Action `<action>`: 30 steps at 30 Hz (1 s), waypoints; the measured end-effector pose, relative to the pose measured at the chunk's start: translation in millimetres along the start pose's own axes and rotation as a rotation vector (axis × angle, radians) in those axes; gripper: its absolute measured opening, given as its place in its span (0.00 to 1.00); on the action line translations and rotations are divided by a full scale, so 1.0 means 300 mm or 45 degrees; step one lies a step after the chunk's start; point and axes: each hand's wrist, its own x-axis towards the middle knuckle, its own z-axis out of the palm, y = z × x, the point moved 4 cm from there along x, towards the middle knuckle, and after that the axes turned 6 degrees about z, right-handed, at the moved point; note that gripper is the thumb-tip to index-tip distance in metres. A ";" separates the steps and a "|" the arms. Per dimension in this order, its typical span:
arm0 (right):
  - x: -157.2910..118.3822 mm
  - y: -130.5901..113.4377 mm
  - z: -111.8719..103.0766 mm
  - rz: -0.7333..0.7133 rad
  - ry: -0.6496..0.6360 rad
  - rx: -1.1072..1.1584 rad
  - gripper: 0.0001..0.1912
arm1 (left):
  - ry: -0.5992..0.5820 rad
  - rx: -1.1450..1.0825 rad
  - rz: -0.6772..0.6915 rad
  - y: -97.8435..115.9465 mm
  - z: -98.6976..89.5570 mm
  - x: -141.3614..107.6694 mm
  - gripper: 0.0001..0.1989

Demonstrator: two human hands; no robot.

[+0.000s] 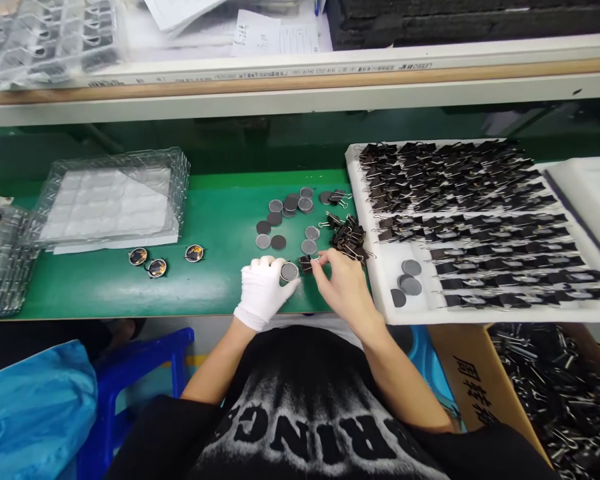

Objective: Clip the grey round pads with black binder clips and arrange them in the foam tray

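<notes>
My left hand (264, 291), in a white glove, grips a round grey disc with a shiny rim (289, 271) between thumb and fingers. Just to its right, my bare right hand (345, 285) pinches the wire handles of a black binder clip (306, 263). The clip's jaw side faces the disc; whether they touch I cannot tell. Beyond my right hand lies a pile of black binder clips (347, 233). Several loose dark and grey discs (279, 242) are scattered on the green table (220, 207) ahead of my hands.
A white foam tray (380, 293) at right carries rows of clips and several grey discs (411, 285). Clear plastic trays (180, 193) stand at left, near three picture-faced round pieces (157, 268). A cardboard box (467, 380) of clips sits below right. A shelf edge (300, 100) crosses behind.
</notes>
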 end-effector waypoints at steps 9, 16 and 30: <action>0.018 0.063 0.003 -0.030 -0.119 0.002 0.13 | -0.206 -0.018 0.450 -0.070 -0.028 0.036 0.22; 0.154 -0.064 0.086 -0.364 0.001 0.021 0.19 | -0.134 0.076 0.321 -0.027 -0.025 0.021 0.26; 0.194 0.071 0.199 -0.244 -0.078 0.052 0.22 | -0.151 0.008 0.447 -0.011 0.014 0.026 0.28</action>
